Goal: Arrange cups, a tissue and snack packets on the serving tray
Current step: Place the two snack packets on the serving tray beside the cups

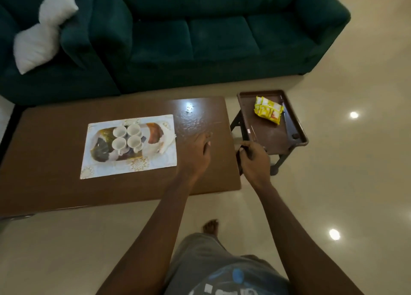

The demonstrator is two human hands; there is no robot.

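A white patterned serving tray lies on the brown coffee table. Several white cups stand close together on it, and a folded tissue rests at the tray's right side. Yellow snack packets lie on a small dark brown stool just right of the coffee table. My right hand grips the stool's near left corner. My left hand hovers over the table's right end, between tray and stool, holding nothing.
A dark green sofa with white cushions runs along the far side of the coffee table. Glossy cream floor surrounds the stool. My bare foot stands near the table's front edge.
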